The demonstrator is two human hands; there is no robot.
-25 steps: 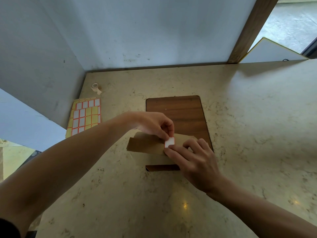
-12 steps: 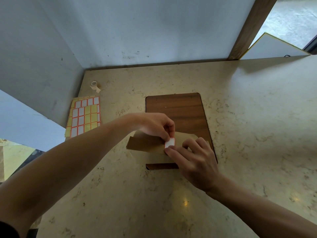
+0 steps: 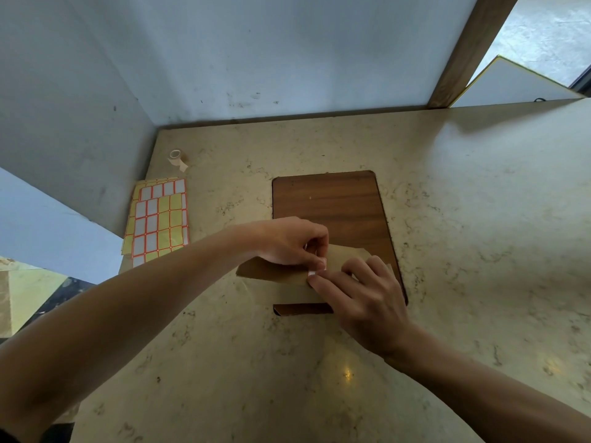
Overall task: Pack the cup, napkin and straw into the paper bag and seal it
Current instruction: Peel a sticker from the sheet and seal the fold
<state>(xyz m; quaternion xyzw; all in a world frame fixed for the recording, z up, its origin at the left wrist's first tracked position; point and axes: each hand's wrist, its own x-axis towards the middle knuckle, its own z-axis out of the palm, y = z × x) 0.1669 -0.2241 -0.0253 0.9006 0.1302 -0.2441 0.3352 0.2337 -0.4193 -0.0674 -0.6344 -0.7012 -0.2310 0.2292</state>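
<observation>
Item: paper bag [image 3: 271, 272], lying under both yr hands, thin, creases easily. Left hand [image 3: 289, 243] pinches sticker [image 3: 320, 265] over fold; right hand [image 3: 361, 290] fingers flat, pressing. Hold at folded edge, light pressure.

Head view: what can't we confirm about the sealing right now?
- Cup, napkin, straw: none visible; inside the paper bag or not, cannot tell.
- White sticker: mostly hidden under left hand and right hand; adhesion unclear.
- Bag's near side: covered by the right hand.
</observation>
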